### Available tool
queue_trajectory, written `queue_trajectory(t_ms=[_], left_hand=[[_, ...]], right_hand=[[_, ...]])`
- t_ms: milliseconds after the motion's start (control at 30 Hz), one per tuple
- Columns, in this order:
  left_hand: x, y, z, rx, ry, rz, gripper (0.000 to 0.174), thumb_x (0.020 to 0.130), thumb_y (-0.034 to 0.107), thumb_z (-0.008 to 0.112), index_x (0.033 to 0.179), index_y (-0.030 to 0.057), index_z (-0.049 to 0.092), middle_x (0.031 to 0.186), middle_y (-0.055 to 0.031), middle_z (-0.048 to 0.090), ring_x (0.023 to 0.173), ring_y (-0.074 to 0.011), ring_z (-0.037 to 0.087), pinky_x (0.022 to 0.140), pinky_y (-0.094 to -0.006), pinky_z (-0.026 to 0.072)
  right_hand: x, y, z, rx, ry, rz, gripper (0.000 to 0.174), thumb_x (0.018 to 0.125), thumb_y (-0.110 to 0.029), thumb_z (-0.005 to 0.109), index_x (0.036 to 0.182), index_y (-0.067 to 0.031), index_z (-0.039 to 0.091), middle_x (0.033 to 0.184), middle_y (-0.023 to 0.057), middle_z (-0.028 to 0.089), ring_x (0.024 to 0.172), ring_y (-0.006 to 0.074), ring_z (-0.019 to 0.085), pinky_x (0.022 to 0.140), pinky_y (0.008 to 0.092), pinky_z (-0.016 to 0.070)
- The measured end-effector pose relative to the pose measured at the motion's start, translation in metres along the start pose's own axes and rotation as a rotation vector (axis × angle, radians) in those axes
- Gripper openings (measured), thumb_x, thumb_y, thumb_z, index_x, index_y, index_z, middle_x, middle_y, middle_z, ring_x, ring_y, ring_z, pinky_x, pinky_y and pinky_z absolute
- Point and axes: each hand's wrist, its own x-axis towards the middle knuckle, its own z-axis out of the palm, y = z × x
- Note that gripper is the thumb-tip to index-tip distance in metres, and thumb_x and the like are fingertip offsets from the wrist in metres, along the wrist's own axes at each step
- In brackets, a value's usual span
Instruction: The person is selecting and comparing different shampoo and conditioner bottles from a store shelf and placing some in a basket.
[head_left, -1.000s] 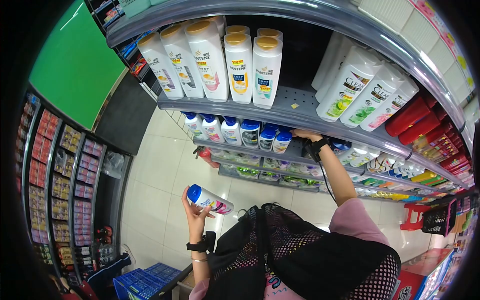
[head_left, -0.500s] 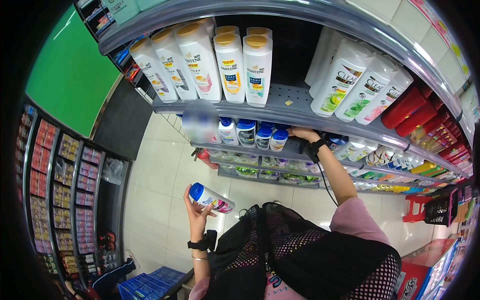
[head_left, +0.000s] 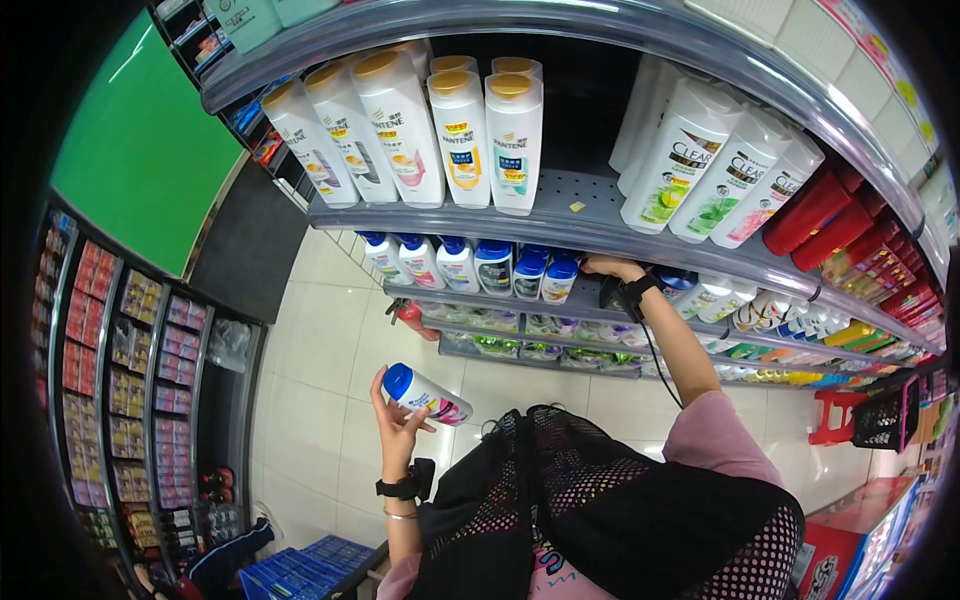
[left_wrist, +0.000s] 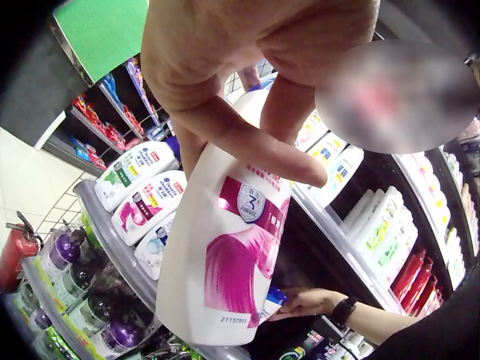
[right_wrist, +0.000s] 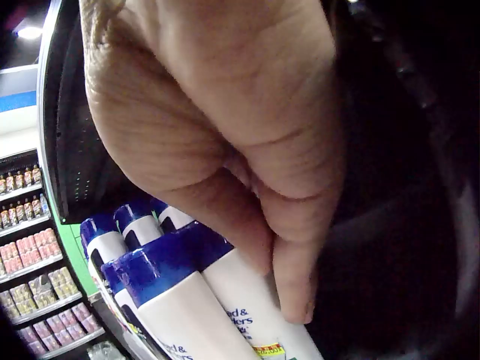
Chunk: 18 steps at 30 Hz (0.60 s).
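My left hand (head_left: 396,432) holds a white shampoo bottle (head_left: 436,397) with a blue cap, tilted in front of the shelves, thumb and fingers around it. The left wrist view shows its pink label (left_wrist: 247,259) close up, the cap mostly hidden by the hand. Over on the second shelf, my right hand (head_left: 612,268) reaches in at the right end of a row of blue-capped bottles. Its fairly straight fingers (right_wrist: 292,281) lie against the end shampoo bottle (right_wrist: 255,307), overlapping its cap and side. A second blue-capped bottle (right_wrist: 184,319) stands beside that one.
White gold-capped bottles (head_left: 465,140) and white Clear bottles (head_left: 690,165) stand on the shelf above. That shelf's edge (head_left: 560,222) runs just over my right hand. A fire extinguisher (head_left: 408,314) stands at the shelf's left end, and blue crates (head_left: 300,570) sit low down.
My right hand stays at the end bottle with little movement. The bottle in my left hand has shifted very slightly to the right in the head view.
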Motion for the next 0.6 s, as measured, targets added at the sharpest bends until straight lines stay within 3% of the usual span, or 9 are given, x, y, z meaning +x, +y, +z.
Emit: queue_trajectory(t_ms=[100, 200, 433, 467, 600], left_hand=[[0.004, 0.005, 0.003, 0.018, -0.027, 0.008, 0.088, 0.072, -0.015, 0.057, 0.141, 0.0177, 0.015, 0.123, -0.0186, 0.044, 0.083, -0.0218, 0.062, 0.049, -0.0244, 0.0558], [0.009, 0.006, 0.009, 0.035, -0.065, 0.007, 0.087, 0.072, -0.015, 0.058, 0.141, 0.0177, 0.015, 0.123, -0.0181, 0.045, 0.085, -0.0224, 0.062, 0.05, -0.0244, 0.056], [0.016, 0.001, 0.024, 0.043, -0.159, 0.017, 0.086, 0.073, -0.015, 0.059, 0.14, 0.0169, 0.016, 0.121, -0.0175, 0.047, 0.089, -0.0231, 0.063, 0.05, -0.0242, 0.0564], [0.016, 0.002, 0.026, 0.035, -0.165, 0.022, 0.086, 0.073, -0.015, 0.059, 0.14, 0.0169, 0.016, 0.12, -0.0177, 0.048, 0.088, -0.0233, 0.063, 0.05, -0.0249, 0.0569], [0.015, 0.003, 0.028, 0.039, -0.156, -0.009, 0.086, 0.073, -0.015, 0.059, 0.14, 0.0173, 0.016, 0.12, -0.0177, 0.049, 0.088, -0.0238, 0.063, 0.05, -0.0257, 0.0573]], right_hand=[[-0.002, 0.007, 0.002, 0.076, 0.039, -0.013, 0.023, 0.075, -0.013, 0.064, 0.094, 0.0007, 0.064, 0.09, 0.0155, 0.063, 0.088, 0.0252, 0.058, 0.082, 0.0336, 0.0433], [0.007, 0.01, 0.013, 0.186, -0.066, -0.049, 0.028, 0.08, -0.007, 0.059, 0.107, 0.0002, 0.059, 0.097, 0.0134, 0.062, 0.089, 0.021, 0.058, 0.083, 0.0324, 0.0455], [-0.005, -0.021, 0.042, 1.385, 0.055, 0.296, 0.043, 0.083, -0.004, 0.053, 0.125, -0.004, 0.046, 0.108, 0.0124, 0.059, 0.081, 0.0238, 0.059, 0.073, 0.0365, 0.0478], [0.007, -0.006, 0.052, 1.363, -0.117, 0.265, 0.057, 0.087, 0.001, 0.047, 0.139, -0.0083, 0.026, 0.124, 0.0121, 0.049, 0.089, 0.0211, 0.057, 0.076, 0.0339, 0.0485], [0.013, 0.0, 0.064, 1.472, -0.183, 0.232, 0.057, 0.086, 0.001, 0.046, 0.139, -0.0082, 0.027, 0.124, 0.0122, 0.049, 0.09, 0.021, 0.057, 0.077, 0.0339, 0.0484]])
